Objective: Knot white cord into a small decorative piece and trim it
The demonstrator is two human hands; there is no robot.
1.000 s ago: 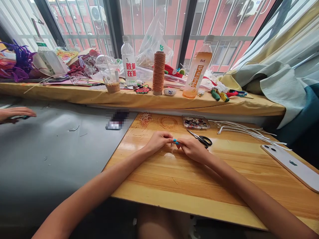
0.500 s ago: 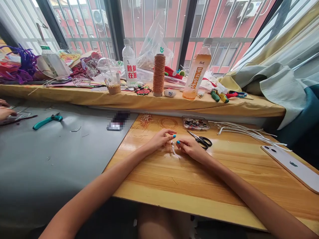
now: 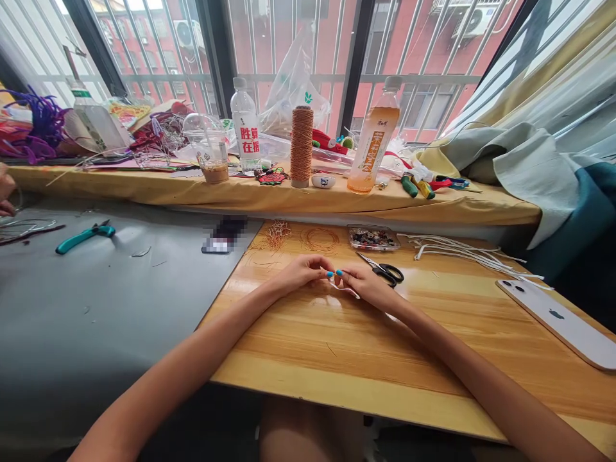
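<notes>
Over the wooden board, my left hand (image 3: 308, 271) and my right hand (image 3: 366, 283) meet fingertip to fingertip. Both are closed in a pinch on a short white cord (image 3: 347, 290), whose free end trails below the right fingers. What lies right between the fingertips is too small to make out. Black-handled scissors (image 3: 389, 273) rest just behind my right hand. Beyond the hands are a coil of copper-coloured wire (image 3: 321, 240), a tangle of thin wire pieces (image 3: 278, 236) and a clear box of mixed beads (image 3: 373, 238).
White cords (image 3: 471, 256) and a white phone (image 3: 556, 314) lie at the right. Teal pliers (image 3: 84, 237) and a pixelated dark object (image 3: 224, 235) are on the grey surface. Along the sill stand bottles (image 3: 374, 147) and a thread spool (image 3: 301, 147). Another person's hand (image 3: 6, 191) shows at far left.
My left fingers have come over to my right fingertips and closed at the white cord. The cord's free end has swung to the right. The other person's hand has risen slightly.
</notes>
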